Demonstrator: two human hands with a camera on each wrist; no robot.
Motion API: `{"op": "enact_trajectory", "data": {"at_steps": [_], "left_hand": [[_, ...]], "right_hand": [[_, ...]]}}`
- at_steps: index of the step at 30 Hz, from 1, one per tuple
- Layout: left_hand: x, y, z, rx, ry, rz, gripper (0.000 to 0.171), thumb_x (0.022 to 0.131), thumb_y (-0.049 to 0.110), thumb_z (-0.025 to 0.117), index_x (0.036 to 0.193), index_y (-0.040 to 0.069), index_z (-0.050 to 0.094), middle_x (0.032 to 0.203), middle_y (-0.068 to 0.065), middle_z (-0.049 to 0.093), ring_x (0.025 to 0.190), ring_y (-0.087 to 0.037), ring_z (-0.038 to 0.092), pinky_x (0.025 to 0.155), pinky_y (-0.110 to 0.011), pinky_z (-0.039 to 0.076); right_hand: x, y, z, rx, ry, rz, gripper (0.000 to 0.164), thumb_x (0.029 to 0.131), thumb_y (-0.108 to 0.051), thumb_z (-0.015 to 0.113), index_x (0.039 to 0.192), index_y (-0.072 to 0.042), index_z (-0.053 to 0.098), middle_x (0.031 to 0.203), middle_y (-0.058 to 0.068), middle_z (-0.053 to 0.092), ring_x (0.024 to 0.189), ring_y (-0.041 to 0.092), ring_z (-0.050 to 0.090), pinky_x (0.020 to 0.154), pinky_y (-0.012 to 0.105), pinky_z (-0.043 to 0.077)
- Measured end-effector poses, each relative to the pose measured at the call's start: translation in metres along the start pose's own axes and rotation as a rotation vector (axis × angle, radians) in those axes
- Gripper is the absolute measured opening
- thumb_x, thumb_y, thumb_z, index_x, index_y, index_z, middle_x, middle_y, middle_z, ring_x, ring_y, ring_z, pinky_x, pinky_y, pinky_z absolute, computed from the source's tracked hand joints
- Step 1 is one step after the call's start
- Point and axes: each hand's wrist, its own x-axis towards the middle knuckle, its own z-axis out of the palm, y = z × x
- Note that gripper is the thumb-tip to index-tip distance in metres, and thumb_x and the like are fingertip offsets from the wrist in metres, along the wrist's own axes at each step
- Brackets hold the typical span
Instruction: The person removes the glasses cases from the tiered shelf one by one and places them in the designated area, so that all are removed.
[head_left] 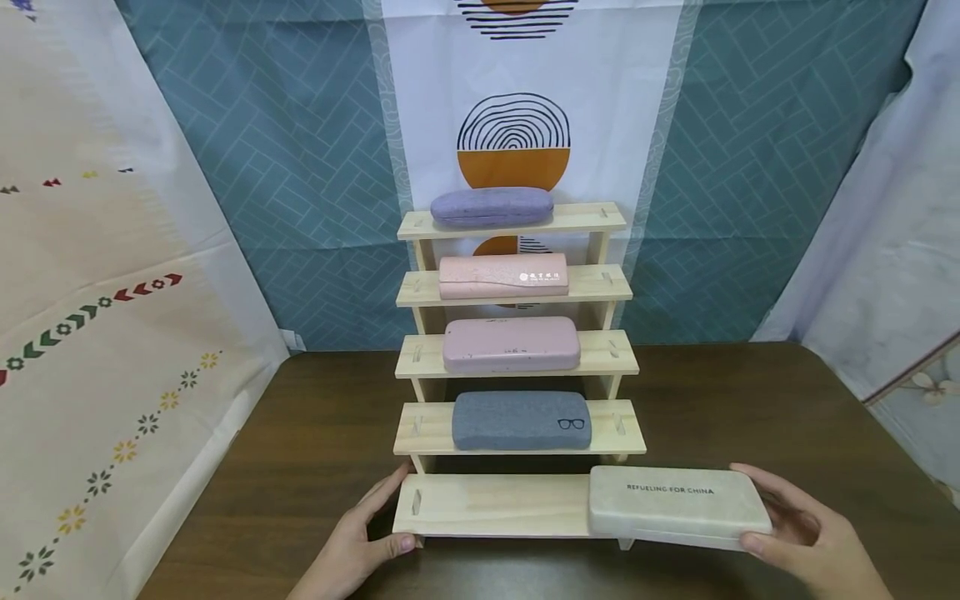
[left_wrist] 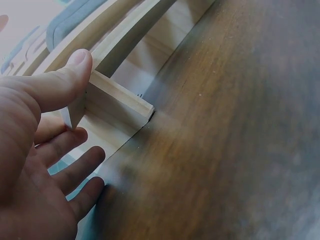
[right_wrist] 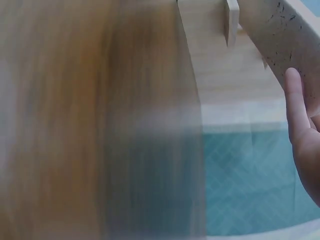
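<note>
A cream glasses case [head_left: 675,512] lettered "REFUELING FOR CHINA" has its left part over the right end of the lowest step [head_left: 502,504] of a pale wooden stepped rack. My right hand [head_left: 813,537] grips the case's right end, thumb in front and fingers behind. In the right wrist view, a fingertip lies along the case's scuffed underside [right_wrist: 282,37]. At the rack's left, my left hand [head_left: 356,537] holds the end of the lowest step between thumb and fingers. The left wrist view shows the thumb [left_wrist: 75,75] on that board, with the other fingers spread.
Higher steps carry a blue-grey case [head_left: 517,421], a mauve case [head_left: 512,344], a pink case [head_left: 502,277] and a purple case [head_left: 491,207], one per step. The rack stands on a dark wooden table [head_left: 322,442], before a teal and white cloth [head_left: 300,167].
</note>
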Motion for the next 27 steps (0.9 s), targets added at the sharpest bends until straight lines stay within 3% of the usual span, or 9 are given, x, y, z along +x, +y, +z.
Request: {"op": "enact_trajectory", "data": {"at_steps": [7,16,21,27], "left_hand": [[0.0,0.0,0.0,0.002,-0.005,-0.018,0.085,0.08,0.033,0.084,0.155,0.028,0.044,0.156,0.003,0.042,0.143,-0.027,0.034,0.109,-0.047,0.033],[0.0,0.002,0.0,-0.011,-0.014,-0.023,0.085,0.081,0.033,0.084,0.155,0.027,0.043,0.157,0.003,0.04,0.144,-0.028,0.032,0.11,-0.045,0.032],[0.001,0.001,0.0,-0.014,-0.015,-0.017,0.085,0.081,0.033,0.084,0.155,0.027,0.043,0.157,0.004,0.041,0.144,-0.027,0.032,0.11,-0.043,0.032],[0.0,0.0,0.0,-0.008,-0.011,-0.017,0.085,0.08,0.034,0.084,0.155,0.027,0.043,0.157,0.004,0.041,0.143,-0.027,0.032,0.11,-0.044,0.032]], "right_hand": [[-0.005,0.0,-0.022,-0.05,0.015,-0.023,0.065,0.092,0.02,0.059,0.151,0.004,0.039,0.136,-0.01,0.06,0.111,0.007,0.064,0.08,0.032,0.057],[-0.013,0.007,-0.051,-0.086,0.071,0.012,0.065,0.093,0.018,0.059,0.153,-0.003,0.042,0.135,-0.013,0.06,0.11,0.005,0.064,0.077,0.031,0.058],[-0.014,0.011,-0.067,-0.191,0.105,0.077,0.066,0.095,0.012,0.062,0.154,-0.006,0.041,0.13,-0.024,0.058,0.108,-0.003,0.061,0.075,0.029,0.058],[-0.012,0.022,-0.084,-0.372,0.079,0.141,0.064,0.097,0.001,0.065,0.154,-0.02,0.044,0.128,-0.036,0.046,0.103,-0.012,0.051,0.073,0.031,0.058]]}}
